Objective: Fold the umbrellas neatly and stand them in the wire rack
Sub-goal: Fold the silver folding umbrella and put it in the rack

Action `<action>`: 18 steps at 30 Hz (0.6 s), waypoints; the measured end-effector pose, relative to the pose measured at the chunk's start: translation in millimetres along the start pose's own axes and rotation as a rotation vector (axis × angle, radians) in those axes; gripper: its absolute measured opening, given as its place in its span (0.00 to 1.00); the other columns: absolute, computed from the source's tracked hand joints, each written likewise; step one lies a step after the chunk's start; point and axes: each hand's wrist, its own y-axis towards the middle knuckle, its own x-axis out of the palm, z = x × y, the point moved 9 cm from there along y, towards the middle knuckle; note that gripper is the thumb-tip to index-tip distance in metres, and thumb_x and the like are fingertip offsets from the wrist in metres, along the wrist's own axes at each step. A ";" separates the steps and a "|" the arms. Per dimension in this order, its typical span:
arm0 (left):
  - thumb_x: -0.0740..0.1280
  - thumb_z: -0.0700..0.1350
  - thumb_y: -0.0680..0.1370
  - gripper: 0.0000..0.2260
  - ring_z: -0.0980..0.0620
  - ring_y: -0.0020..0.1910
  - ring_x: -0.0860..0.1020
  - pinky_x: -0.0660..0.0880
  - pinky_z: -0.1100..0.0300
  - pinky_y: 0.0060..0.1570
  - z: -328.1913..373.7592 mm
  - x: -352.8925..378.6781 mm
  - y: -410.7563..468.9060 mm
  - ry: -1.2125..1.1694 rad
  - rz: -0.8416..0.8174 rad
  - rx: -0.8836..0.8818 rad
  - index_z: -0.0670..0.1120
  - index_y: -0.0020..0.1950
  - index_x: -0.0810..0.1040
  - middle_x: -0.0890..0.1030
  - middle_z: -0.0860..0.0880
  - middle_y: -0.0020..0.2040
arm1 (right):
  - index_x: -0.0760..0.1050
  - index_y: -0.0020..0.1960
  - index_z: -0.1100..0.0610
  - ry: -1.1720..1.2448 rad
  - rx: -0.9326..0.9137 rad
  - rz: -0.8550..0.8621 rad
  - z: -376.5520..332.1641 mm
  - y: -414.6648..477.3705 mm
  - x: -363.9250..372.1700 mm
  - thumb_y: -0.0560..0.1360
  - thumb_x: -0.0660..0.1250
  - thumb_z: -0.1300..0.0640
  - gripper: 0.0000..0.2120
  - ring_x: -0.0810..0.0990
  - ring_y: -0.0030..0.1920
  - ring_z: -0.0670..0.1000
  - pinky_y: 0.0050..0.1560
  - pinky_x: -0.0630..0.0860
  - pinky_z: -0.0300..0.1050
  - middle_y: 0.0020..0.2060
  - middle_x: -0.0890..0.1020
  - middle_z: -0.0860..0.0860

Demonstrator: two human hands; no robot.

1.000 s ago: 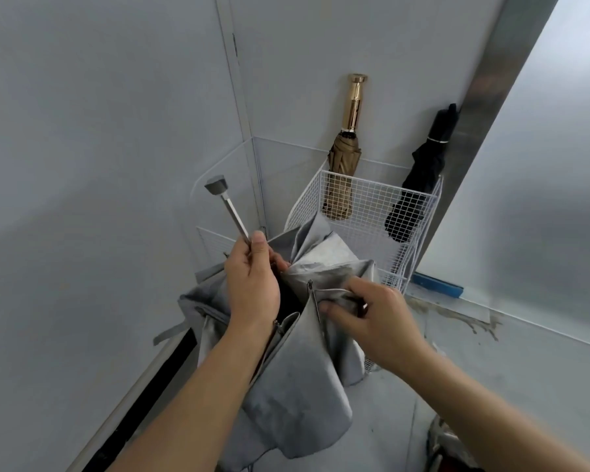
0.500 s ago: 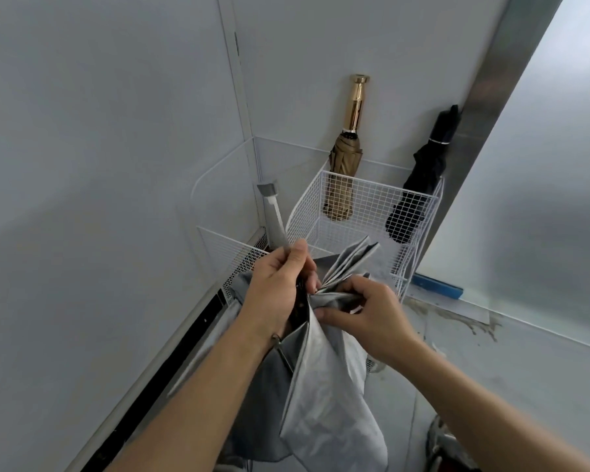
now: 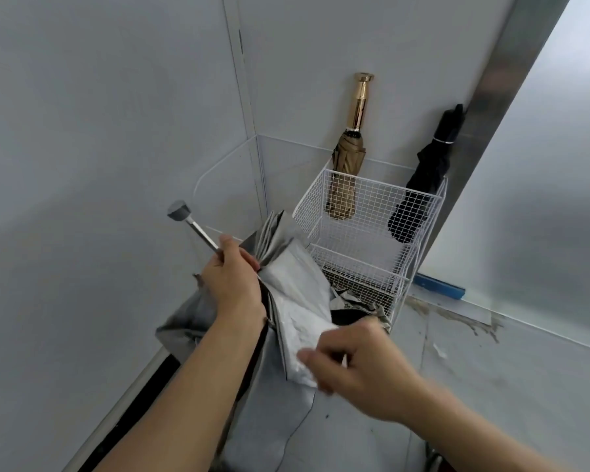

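crumpled silvery umbrella (image 3: 297, 301), smooth metal shaft (image 3: 201, 235) gripped in left hand (image 3: 234, 284), blurry right hand (image 3: 358, 373) pinching its fabric, white wire rack (image 3: 382, 183)

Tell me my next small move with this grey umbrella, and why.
Probably pull the flap flat and wrap it around the shaft. Your left hand grips the umbrella at the shaft, your right hand seems to pinch one flap, and the rest of the canopy hangs loose and bunched, too bulky for the rack yet.
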 end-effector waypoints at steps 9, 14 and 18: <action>0.57 0.52 0.84 0.24 0.56 0.22 0.66 0.65 0.64 0.25 2.9 -2.1 -6.1 0.005 -0.023 -0.003 0.44 0.29 0.67 0.70 0.46 0.28 | 0.61 0.74 0.37 -0.145 0.203 0.013 39.8 7.7 -0.2 0.79 0.65 0.49 0.26 0.82 0.51 0.41 0.55 0.80 0.47 0.60 0.81 0.42; 0.57 0.52 0.84 0.24 0.57 0.21 0.66 0.67 0.65 0.25 -3.7 4.7 -15.5 0.002 -0.063 -0.053 0.43 0.30 0.67 0.70 0.46 0.27 | 0.40 0.76 0.31 -0.117 0.176 0.010 40.8 12.5 9.6 0.68 0.73 0.35 0.51 0.66 0.72 0.42 0.65 0.74 0.48 0.75 0.61 0.36; 0.57 0.54 0.84 0.24 0.52 0.26 0.67 0.67 0.57 0.33 -11.3 14.1 -28.7 -0.040 -0.151 -0.141 0.44 0.31 0.67 0.71 0.47 0.27 | 0.43 0.78 0.36 -0.235 0.185 0.106 44.3 16.8 2.4 0.65 0.74 0.33 0.53 0.67 0.70 0.45 0.63 0.73 0.45 0.76 0.57 0.37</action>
